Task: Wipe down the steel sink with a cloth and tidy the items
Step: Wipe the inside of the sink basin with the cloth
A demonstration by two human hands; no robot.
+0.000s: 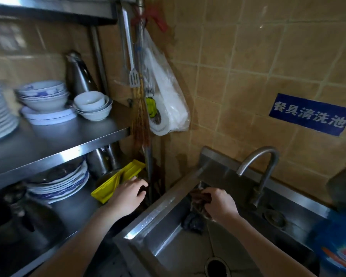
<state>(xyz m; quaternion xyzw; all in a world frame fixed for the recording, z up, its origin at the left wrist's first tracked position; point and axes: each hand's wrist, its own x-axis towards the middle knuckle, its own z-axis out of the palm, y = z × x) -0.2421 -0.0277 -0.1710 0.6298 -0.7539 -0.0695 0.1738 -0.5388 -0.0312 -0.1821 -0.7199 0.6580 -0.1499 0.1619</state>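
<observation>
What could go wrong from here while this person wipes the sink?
The left hand is right beside the yellow tray, which sits tilted on the lower shelf; a nudge might knock it down. The right hand grips the cloth just above a dark wad lying in the sink; a wipe could sweep it toward the open drain.

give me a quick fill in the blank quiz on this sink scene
1. The right hand grips a brown ___ at the sink.
2. The tray beside the left hand is ___.
3. The sign with white letters is ___.
Missing words: cloth; yellow; blue.
</observation>
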